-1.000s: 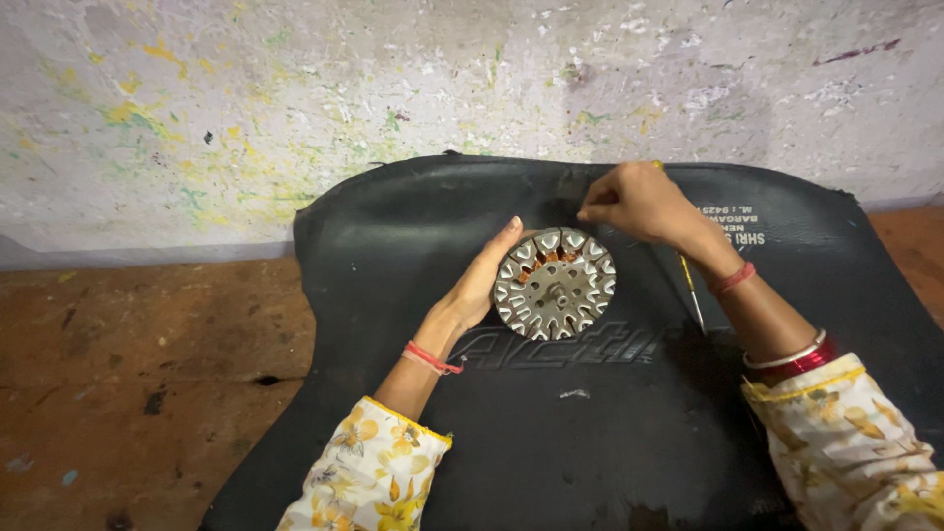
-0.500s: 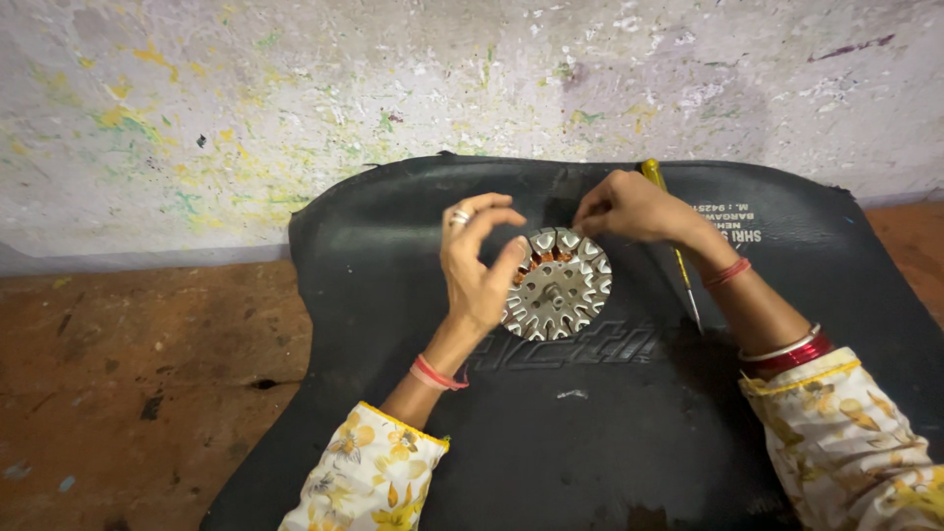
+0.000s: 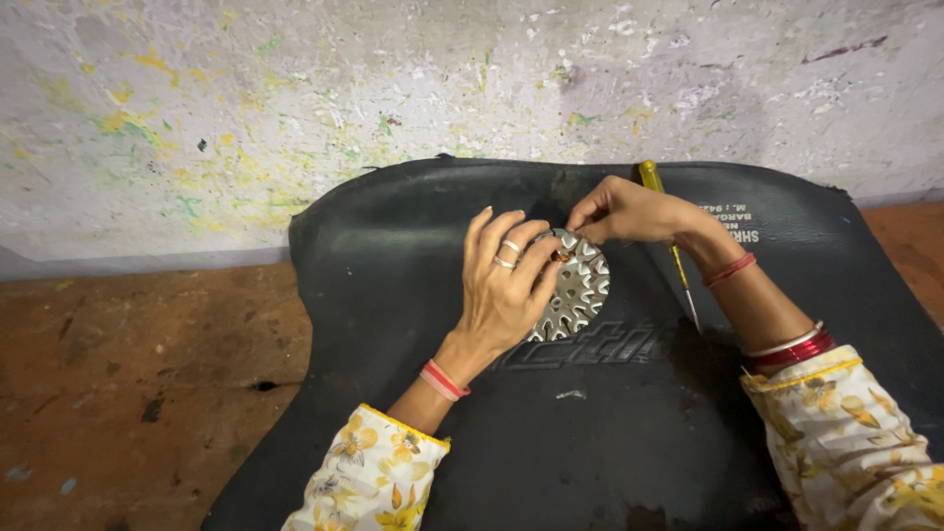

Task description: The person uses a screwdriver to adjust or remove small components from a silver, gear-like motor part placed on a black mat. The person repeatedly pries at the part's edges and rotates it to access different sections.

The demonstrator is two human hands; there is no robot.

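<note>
Since a moment ago my left hand [image 3: 501, 295] has slid from the disc's [image 3: 575, 285] left edge to lie over its left half, and the disc has tipped up a little from lying flat. The disc is a round metal piece with toothed cut-outs, and it sits on the black rubber mat [image 3: 629, 442], near the mat's far edge and well toward the wall [image 3: 393, 88].

My left fingers [image 3: 526, 258] are curled over the disc's upper rim, pressed close together, the tips touching the metal near a small orange bit at the top. My right hand [image 3: 619, 208] comes in from the far side; its fingers are pinched together at the disc's top edge, but I cannot tell what they pinch, if anything, since the tips hide it.

To do this well, I judge I should keep the left palm firm on the disc so it does not turn or slip on the rubber, and let only the right fingertips do the fine work at the rim. The teeth look sharp, so I keep my grip on the flat parts.

A yellow-handled screwdriver [image 3: 673, 246] lies on the mat just beyond my right wrist, partly under it, within easy reach. The floor [image 3: 128, 374] to the left is brown and stained.
</note>
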